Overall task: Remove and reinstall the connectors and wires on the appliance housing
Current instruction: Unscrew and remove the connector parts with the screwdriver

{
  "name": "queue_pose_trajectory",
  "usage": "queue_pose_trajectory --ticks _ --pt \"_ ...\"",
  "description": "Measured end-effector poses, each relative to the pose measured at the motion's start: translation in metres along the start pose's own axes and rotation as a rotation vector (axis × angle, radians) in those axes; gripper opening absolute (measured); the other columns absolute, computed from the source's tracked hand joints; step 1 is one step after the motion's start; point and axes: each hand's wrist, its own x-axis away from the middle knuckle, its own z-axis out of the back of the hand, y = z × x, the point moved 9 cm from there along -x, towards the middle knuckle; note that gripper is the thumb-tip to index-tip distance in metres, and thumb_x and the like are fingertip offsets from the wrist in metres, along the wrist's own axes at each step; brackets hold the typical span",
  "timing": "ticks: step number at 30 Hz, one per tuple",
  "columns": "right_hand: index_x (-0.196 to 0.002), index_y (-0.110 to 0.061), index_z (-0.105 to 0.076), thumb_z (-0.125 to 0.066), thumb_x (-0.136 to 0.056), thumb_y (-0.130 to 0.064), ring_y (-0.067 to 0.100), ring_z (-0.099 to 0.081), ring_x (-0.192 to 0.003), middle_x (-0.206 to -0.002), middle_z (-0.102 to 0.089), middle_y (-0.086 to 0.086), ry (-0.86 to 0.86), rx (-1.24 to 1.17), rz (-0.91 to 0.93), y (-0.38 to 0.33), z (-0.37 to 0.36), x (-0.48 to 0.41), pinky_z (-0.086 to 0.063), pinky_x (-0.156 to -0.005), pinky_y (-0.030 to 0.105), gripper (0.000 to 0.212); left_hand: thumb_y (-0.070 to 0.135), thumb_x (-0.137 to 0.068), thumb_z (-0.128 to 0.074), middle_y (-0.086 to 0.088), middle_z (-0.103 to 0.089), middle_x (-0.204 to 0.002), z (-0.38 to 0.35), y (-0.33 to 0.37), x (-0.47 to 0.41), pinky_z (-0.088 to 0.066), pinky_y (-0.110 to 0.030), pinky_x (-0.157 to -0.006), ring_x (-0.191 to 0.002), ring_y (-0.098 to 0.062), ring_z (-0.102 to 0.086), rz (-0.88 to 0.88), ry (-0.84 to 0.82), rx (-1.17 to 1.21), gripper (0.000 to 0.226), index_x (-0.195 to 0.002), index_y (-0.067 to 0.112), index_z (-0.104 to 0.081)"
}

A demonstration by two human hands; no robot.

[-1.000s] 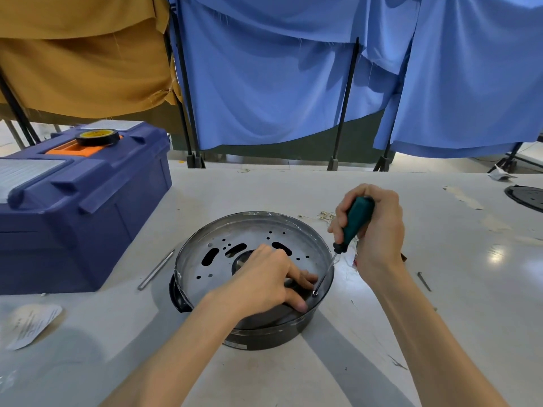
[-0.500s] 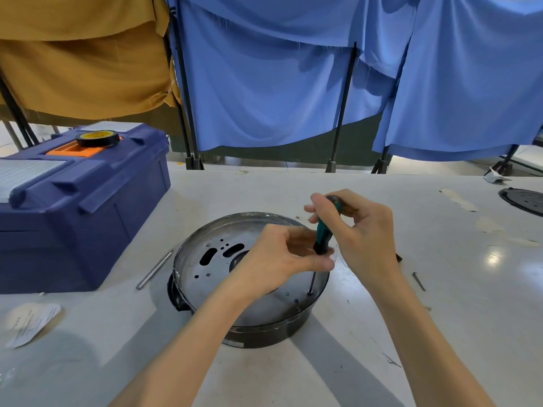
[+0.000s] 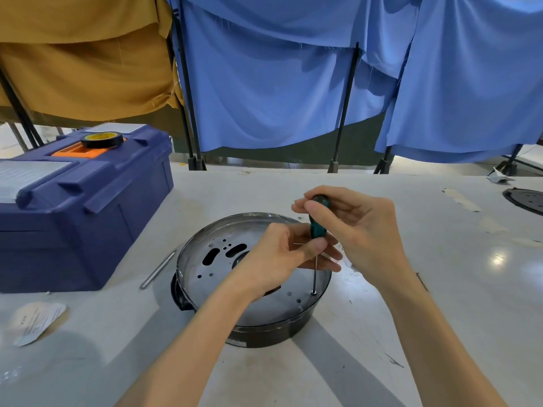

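Observation:
The round dark appliance housing (image 3: 205,277) lies upside down on the white table, its perforated metal plate facing up. A green-handled screwdriver (image 3: 317,224) stands upright over the plate's right side, its tip on a small screw (image 3: 313,292). My right hand (image 3: 355,227) grips the top of the handle with its fingertips. My left hand (image 3: 282,257) pinches the lower handle and shaft. No wires or connectors show.
A dark blue toolbox (image 3: 76,207) with a tape roll (image 3: 102,140) on its lid stands at the left. A metal rod (image 3: 157,269) lies beside the housing. A paper label (image 3: 36,321) lies front left, a black disc (image 3: 526,199) far right. Blue and tan cloths hang behind.
My right hand swung the screwdriver from a slant to upright and shifted to a fingertip grip on top. My left hand rose off the plate and took hold of the shaft.

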Motion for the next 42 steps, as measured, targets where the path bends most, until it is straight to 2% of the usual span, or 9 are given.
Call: queue_pose_trajectory --ticks 7,10,13,21,25,27,32,36,42 --pt "-0.079 -0.028 -0.061 -0.083 -0.07 -0.033 0.005 -0.064 -0.073 -0.072 -0.065 -0.017 0.323 0.226 0.06 -0.004 0.017 0.014 -0.052 -0.069 0.013 0.024 0.0 -0.09 -0.061 -0.009 -0.075 -0.097 -0.008 -0.002 -0.001 -0.054 -0.019 -0.079 -0.089 -0.024 -0.073 -0.013 -0.04 0.019 0.017 -0.104 0.005 -0.069" --pt "-0.081 -0.023 -0.06 -0.076 -0.076 -0.041 0.01 -0.066 -0.074 -0.073 -0.067 -0.01 0.184 0.221 0.057 -0.007 0.01 0.008 -0.056 -0.069 0.023 0.025 -0.004 -0.094 -0.051 -0.015 -0.073 -0.1 -0.011 -0.004 0.001 -0.052 -0.023 -0.088 -0.096 -0.029 -0.071 0.001 -0.112 0.035 0.022 -0.107 0.0 -0.068" --pt "-0.107 -0.023 -0.07 -0.06 -0.094 -0.026 0.008 -0.072 -0.091 -0.091 -0.076 -0.011 -0.056 0.108 0.03 -0.004 -0.003 0.006 -0.057 -0.082 0.027 0.017 -0.005 -0.095 -0.049 -0.013 -0.075 -0.095 -0.017 -0.005 0.003 -0.051 -0.022 -0.088 -0.097 -0.03 -0.07 -0.005 -0.152 0.021 0.024 -0.109 -0.002 -0.067" --pt "-0.083 -0.03 -0.07 -0.047 -0.085 -0.06 0.006 -0.07 -0.074 -0.066 -0.072 -0.01 0.161 0.312 -0.066 -0.002 0.013 0.002 -0.054 -0.087 0.035 0.038 0.003 -0.092 -0.059 -0.022 -0.072 -0.098 -0.014 -0.009 -0.008 -0.057 -0.032 -0.082 -0.089 -0.037 -0.071 0.035 -0.005 0.139 0.018 -0.106 -0.007 -0.065" --pt "-0.121 -0.023 -0.064 -0.05 -0.099 -0.024 0.008 -0.068 -0.103 -0.107 -0.073 -0.008 -0.196 0.035 -0.105 0.007 -0.003 0.001 -0.055 -0.089 0.025 0.025 0.003 -0.098 -0.048 -0.025 -0.07 -0.104 -0.009 -0.016 -0.009 -0.053 -0.042 -0.094 -0.098 -0.037 -0.069 0.052 0.0 0.145 0.022 -0.111 -0.008 -0.062" --pt "-0.123 -0.023 -0.061 -0.051 -0.099 -0.017 0.008 -0.066 -0.107 -0.111 -0.071 -0.008 -0.264 0.066 -0.093 0.009 -0.007 0.002 -0.054 -0.092 0.027 0.026 0.005 -0.099 -0.045 -0.022 -0.07 -0.107 -0.005 -0.017 -0.008 -0.054 -0.038 -0.093 -0.101 -0.033 -0.069 0.057 0.005 0.166 0.024 -0.111 -0.006 -0.063" --pt "-0.098 -0.022 -0.069 -0.07 -0.084 -0.036 0.008 -0.071 -0.083 -0.086 -0.073 -0.007 0.021 0.242 -0.012 0.007 0.007 0.001 -0.059 -0.076 0.025 0.02 0.009 -0.094 -0.058 -0.014 -0.073 -0.101 0.0 -0.012 -0.003 -0.056 -0.029 -0.085 -0.098 -0.03 -0.07 0.025 0.003 0.175 0.02 -0.112 0.003 -0.065" --pt "-0.079 -0.012 -0.066 -0.073 -0.075 -0.049 0.016 -0.061 -0.063 -0.067 -0.063 0.001 0.254 0.459 0.06 -0.002 0.014 0.005 -0.055 -0.063 0.032 0.037 0.004 -0.092 -0.06 -0.019 -0.073 -0.098 0.004 -0.017 -0.006 -0.057 -0.033 -0.082 -0.091 -0.034 -0.071 0.012 0.065 0.141 0.018 -0.108 0.0 -0.067" --pt "-0.116 -0.021 -0.064 -0.059 -0.093 -0.026 0.009 -0.071 -0.097 -0.106 -0.073 -0.005 -0.125 0.044 -0.075 0.012 -0.01 0.0 -0.057 -0.086 0.028 0.024 0.003 -0.1 -0.042 -0.017 -0.073 -0.1 0.009 -0.023 -0.005 -0.055 -0.03 -0.086 -0.099 -0.033 -0.07 0.025 0.018 0.216 0.024 -0.108 0.0 -0.065"
